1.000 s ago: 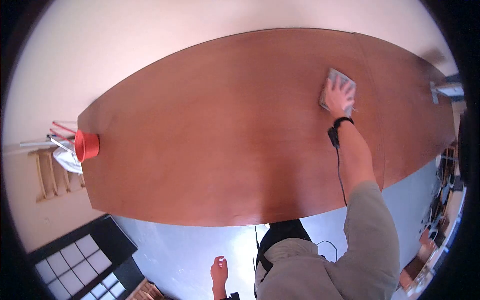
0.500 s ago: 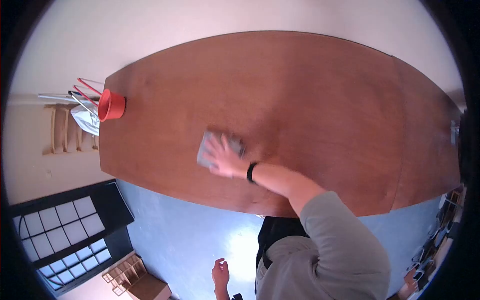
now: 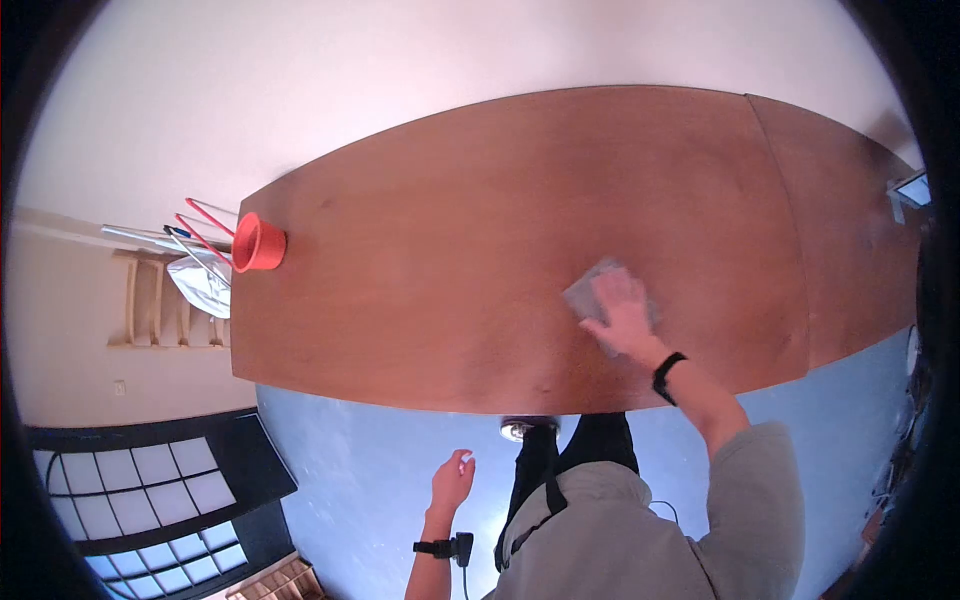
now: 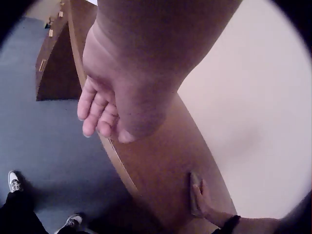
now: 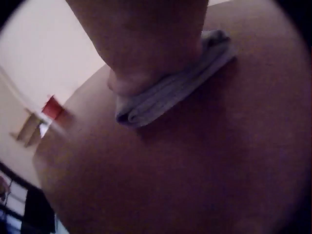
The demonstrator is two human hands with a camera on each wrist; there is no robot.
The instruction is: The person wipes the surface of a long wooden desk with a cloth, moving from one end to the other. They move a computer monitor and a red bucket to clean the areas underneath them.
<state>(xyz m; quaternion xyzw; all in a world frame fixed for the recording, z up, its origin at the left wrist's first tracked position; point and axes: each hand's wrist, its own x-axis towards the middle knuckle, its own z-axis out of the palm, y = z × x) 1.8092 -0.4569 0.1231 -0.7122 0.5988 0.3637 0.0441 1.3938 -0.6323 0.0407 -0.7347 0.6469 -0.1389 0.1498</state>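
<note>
– So, head view?
– Got a red bucket [image 3: 262, 243] at the left end of the brown table [image 3: 450, 220]; grey cloth [image 3: 583, 291] mid-table under right hand [image 3: 622, 312], fingers flat, thumb apart. Farther from the bucket than half a second ago.
– Left wrist?
– Left hand [image 4: 119, 100] loosely curled, covering some table.
– Right wrist?
– Just right forearm [image 5: 146, 34] blocking the fingers.

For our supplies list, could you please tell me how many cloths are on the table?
1: the folded grey cloth, on the table under the right hand. The inside of the red bucket is unclear, so another might be hidden there.
</note>
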